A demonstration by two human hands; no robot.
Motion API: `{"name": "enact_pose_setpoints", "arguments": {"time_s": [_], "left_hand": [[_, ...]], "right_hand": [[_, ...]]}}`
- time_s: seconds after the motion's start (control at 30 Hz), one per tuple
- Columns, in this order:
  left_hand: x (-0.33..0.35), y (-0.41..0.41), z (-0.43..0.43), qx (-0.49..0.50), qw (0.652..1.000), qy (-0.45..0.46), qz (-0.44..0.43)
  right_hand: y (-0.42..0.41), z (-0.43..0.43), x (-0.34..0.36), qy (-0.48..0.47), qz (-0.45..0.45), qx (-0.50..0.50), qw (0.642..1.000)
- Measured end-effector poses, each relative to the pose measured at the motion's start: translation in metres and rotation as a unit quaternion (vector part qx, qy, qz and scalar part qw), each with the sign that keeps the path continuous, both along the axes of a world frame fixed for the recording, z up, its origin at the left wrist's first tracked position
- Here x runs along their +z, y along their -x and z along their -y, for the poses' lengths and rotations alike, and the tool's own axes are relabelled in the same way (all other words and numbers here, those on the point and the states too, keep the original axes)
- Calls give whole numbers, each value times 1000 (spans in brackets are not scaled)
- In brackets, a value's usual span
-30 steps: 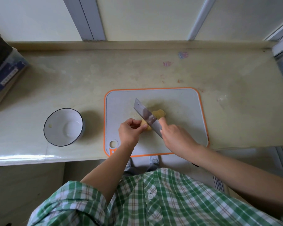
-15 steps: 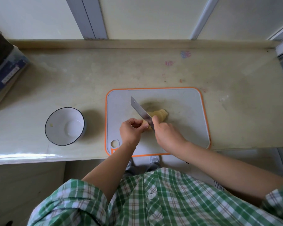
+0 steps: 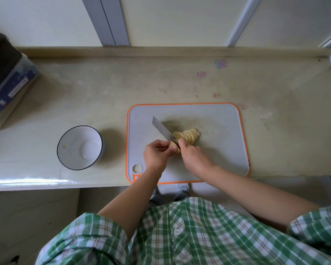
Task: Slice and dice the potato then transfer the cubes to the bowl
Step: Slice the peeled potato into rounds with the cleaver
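Observation:
A peeled potato lies on the grey cutting board with an orange rim. Several thin slices lean in a row on its right part. My left hand pinches the uncut end of the potato with curled fingers. My right hand grips the handle of a knife; its blade points up and left and is down in the potato between uncut end and slices. A white bowl with a dark rim stands left of the board, holding only a tiny scrap.
The pale counter runs to a raised back ledge; its front edge is just below the board. A dark box sits at the far left. Faint coloured marks dot the counter behind the board.
The knife blade has dropped lower and shifted left into the potato. More slices now show to the right of the blade. My left hand has stayed on the uncut end.

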State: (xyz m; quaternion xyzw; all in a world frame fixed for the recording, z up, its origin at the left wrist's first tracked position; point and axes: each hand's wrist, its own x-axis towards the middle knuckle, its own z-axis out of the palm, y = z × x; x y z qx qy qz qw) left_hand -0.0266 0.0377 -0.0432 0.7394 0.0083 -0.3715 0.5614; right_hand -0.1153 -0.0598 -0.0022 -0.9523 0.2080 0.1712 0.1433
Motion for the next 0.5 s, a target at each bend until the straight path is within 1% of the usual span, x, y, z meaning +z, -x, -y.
{"name": "enact_pose_setpoints", "arguments": {"time_s": [0.1, 0.27, 0.37, 0.5], "left_hand": [[1, 0, -2, -6, 1000, 8, -10], [2, 2, -5, -25, 1000, 3, 8], [3, 3, -3, -13, 1000, 8, -1], [1, 4, -3, -6, 1000, 4, -2]], "right_hand": [[1, 0, 2, 7, 9, 6, 1000], [-1, 0, 3, -3, -1, -8, 1000], [1, 3, 4, -17, -2, -8, 1000], [19, 6, -1, 4, 7, 6, 1000]]}}
